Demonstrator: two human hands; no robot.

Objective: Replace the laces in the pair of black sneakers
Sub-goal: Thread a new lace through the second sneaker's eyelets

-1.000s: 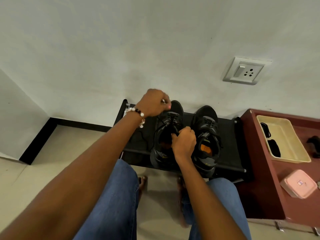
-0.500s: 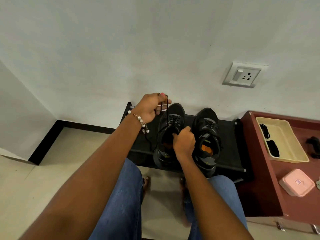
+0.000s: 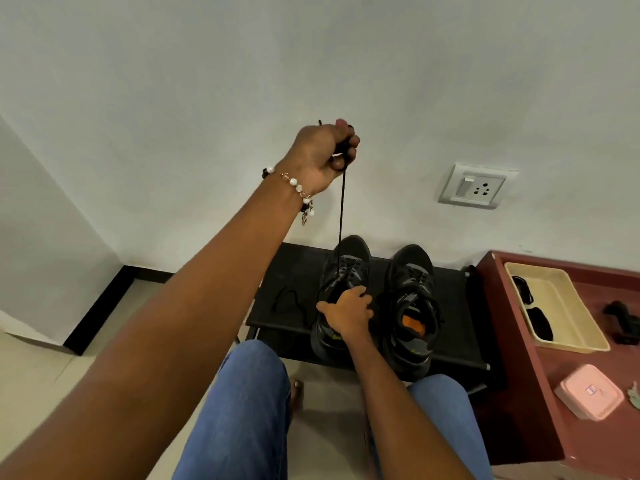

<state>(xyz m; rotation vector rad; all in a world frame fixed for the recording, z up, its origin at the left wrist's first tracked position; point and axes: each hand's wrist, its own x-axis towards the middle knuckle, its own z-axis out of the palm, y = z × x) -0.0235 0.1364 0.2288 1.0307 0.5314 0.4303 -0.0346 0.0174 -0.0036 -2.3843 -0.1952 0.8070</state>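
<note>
Two black sneakers stand side by side on a low black rack (image 3: pixel 453 320) against the wall, toes to the wall. The left sneaker (image 3: pixel 348 268) is under the right hand (image 3: pixel 348 311), whose fingers curl over its tongue and collar, gripping it. The right sneaker (image 3: pixel 412 299) stands just beside it, untouched, laced, with an orange insole showing inside.

High above the rack, the left hand (image 3: pixel 323 157) is raised and closed in a fist round a black lace (image 3: pixel 341 216). That lace runs taut and nearly straight down from the fist to the eyelets of the left sneaker; a short end pokes out above the knuckles. A beaded bracelet (image 3: pixel 294 188) circles the left wrist.

A second, loose lace (image 3: pixel 289 303) lies coiled on the rack, left of the held sneaker.

To the right stands a maroon cabinet (image 3: pixel 512 393) bearing a cream tray (image 3: pixel 568 306) and a pink box (image 3: pixel 588 391). On the wall is a socket (image 3: pixel 476 186).
</note>
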